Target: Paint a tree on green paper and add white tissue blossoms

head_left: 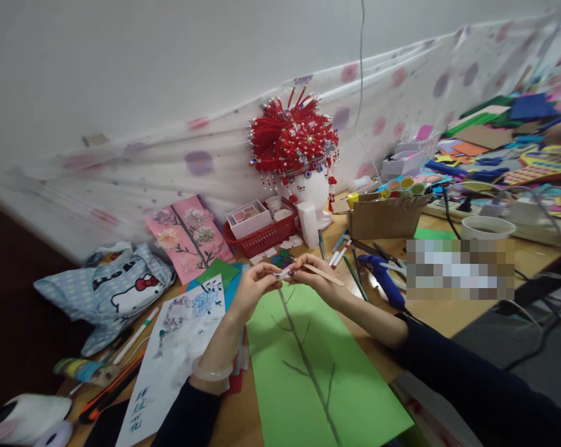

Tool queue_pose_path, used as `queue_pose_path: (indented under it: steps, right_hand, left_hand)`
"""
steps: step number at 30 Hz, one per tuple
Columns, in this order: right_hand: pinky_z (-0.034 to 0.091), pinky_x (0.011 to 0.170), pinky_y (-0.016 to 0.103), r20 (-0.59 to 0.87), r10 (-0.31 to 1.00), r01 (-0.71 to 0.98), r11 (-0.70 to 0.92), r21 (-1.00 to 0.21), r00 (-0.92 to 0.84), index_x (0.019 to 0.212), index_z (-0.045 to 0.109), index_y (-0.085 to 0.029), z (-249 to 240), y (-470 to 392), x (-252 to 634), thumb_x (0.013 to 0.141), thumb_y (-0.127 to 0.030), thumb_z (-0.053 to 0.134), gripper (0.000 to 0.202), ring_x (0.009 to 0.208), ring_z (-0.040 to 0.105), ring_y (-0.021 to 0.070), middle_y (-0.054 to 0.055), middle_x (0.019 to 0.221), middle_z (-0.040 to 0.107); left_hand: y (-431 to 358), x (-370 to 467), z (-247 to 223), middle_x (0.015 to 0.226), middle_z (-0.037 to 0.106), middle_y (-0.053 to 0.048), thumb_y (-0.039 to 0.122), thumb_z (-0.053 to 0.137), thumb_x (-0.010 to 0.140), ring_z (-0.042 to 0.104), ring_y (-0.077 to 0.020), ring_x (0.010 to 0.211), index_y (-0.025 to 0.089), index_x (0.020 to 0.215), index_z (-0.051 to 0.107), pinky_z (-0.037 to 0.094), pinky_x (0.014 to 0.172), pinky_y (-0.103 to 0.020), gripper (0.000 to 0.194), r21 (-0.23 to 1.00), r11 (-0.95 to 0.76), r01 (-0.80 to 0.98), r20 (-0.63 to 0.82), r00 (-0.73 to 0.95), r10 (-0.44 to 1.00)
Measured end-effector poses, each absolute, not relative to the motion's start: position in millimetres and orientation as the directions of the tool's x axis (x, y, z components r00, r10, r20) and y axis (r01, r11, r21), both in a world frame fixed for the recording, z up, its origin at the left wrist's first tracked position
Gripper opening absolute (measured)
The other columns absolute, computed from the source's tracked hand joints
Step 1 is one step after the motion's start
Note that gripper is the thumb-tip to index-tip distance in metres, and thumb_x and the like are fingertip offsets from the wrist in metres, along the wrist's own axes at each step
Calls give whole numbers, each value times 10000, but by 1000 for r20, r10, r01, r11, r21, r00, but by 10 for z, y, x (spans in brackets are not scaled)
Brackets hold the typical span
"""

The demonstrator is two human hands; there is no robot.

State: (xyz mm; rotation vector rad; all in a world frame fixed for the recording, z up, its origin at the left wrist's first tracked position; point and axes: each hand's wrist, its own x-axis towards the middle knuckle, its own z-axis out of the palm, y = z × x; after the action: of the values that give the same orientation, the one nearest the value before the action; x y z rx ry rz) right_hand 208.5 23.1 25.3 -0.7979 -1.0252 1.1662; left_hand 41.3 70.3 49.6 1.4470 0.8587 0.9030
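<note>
My left hand (255,288) and my right hand (315,279) meet above the top of a green sheet of paper (280,372), which has a dark branch drawn on it. Between the fingertips of both hands is a small whitish piece with purple spots (286,273), too small to name; both hands are closed on it. A flat wooden craft stick (324,275) is tucked in my right hand and juts out to the right along its back. Left of the green sheet lies a white sheet (177,347) with painted flowers and writing.
Behind my hands stand a red basket (256,242), a white bottle (309,225) and a red beaded headdress (299,136). A blue glue gun (383,279) and a cardboard box (385,217) are to the right. A checked cloth bag (107,292) lies left.
</note>
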Motion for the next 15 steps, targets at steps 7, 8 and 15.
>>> queue_pose_path:
  steps: [7, 8, 15]
  right_hand:
    - [535, 696, 320, 63, 997, -560, 24, -828, -50, 772, 525, -206, 220, 284, 2092, 665, -317, 705, 237, 630, 664, 152, -10, 693, 660]
    - [536, 692, 315, 48, 996, -564, -1, -826, -72, 759, 523, -205, 224, 285, 2092, 659, -316, 713, 242, 624, 663, 148, -10, 689, 660]
    - [528, 733, 285, 89, 993, -515, 38, -856, -74, 715, 519, -190, 244, 249, 2082, 570, -253, 809, 330, 636, 629, 104, -47, 668, 625]
  left_hand:
    - [702, 400, 519, 796, 710, -43, 289, 736, 591, 674, -185, 771, 148, 751, 691, 525, 851, -357, 218, 998, -59, -19, 61, 482, 874]
    - [703, 395, 521, 789, 714, -47, 282, 731, 592, 678, -191, 773, 145, 753, 695, 522, 862, -364, 214, 998, -55, -23, 60, 494, 867]
    - [721, 365, 528, 795, 723, -104, 476, 631, 686, 679, -240, 796, 126, 700, 701, 534, 802, -375, 358, 999, -53, -8, 49, 548, 835]
